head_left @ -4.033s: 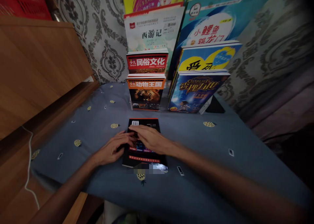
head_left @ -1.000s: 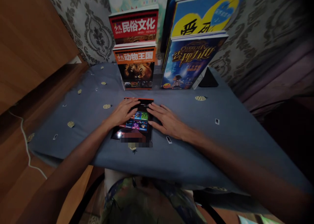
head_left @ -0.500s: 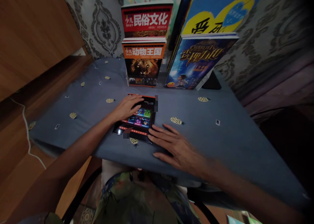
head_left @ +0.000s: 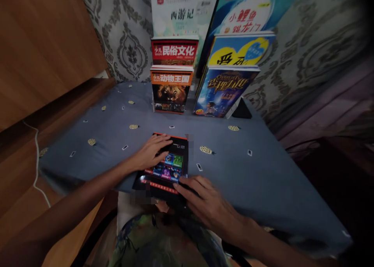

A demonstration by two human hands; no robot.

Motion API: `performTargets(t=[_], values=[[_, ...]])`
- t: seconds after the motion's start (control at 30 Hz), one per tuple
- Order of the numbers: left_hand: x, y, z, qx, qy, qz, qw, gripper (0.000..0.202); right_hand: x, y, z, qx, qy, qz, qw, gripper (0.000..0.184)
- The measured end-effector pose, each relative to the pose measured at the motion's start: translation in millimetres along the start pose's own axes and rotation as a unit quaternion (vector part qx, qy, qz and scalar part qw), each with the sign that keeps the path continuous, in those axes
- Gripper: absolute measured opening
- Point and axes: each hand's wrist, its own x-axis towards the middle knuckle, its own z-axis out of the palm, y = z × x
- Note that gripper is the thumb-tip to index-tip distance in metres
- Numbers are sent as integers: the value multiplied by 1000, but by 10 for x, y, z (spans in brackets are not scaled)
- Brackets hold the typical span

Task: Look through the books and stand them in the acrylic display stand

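A black book with bright pictures on its cover lies flat at the near edge of the table, partly past the edge. My left hand rests flat on its upper left part, fingers stretched out. My right hand lies at the book's near right corner, fingers spread and touching its edge. Neither hand grips the book.
A blue patterned cloth covers the table. At the back, books stand in tiers: a lion-cover book, a red-titled book, a dark blue book. A wooden panel and white cable are at left.
The book has slid toward me to the table's near edge. My right hand left its top and moved to the near right corner. My left hand stayed on it.
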Motion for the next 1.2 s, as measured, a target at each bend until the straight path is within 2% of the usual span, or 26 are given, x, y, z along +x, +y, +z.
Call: performTargets(t=[0.17, 0.3, 0.37, 0.47, 0.53, 0.63, 0.7, 0.8, 0.97, 1.13, 1.2], values=[[-187, 159, -26, -64, -7, -9, 998, 49, 57, 34, -65, -28, 4, -46, 999, 36], [-219, 196, -205, -170, -35, -18, 985, 44, 209, 104, -232, -2, 34, -65, 997, 31], [-209, 189, -303, -250, -30, -33, 967, 46, 316, 151, -319, 29, 64, -38, 997, 27], [-163, 161, -365, -380, 39, -92, 919, 65, 502, 256, -419, 67, 134, 52, 987, 24], [-90, 145, -343, -452, 120, -125, 875, 73, 637, 355, -452, 85, 185, 117, 972, 24], [103, 149, -274, -496, 245, -125, 823, 74, 826, 542, -435, 128, 232, 185, 946, 28], [258, 166, -236, -499, 281, -117, 811, 77, 912, 672, -380, 161, 249, 205, 933, 28], [458, 172, -199, -507, 294, -124, 801, 78, 964, 836, -265, 189, 251, 225, 922, 29], [678, 106, -202, -503, 305, -133, 798, 74, 1023, 975, -160, 168, 252, 230, 925, 33], [842, 13, -309, -459, 318, -103, 823, 73, 1179, 1006, -162, 163, 286, 172, 928, 37], [835, -47, -319, -437, 297, -109, 842, 76, 1179, 996, -117, 160, 281, 157, 933, 39]])
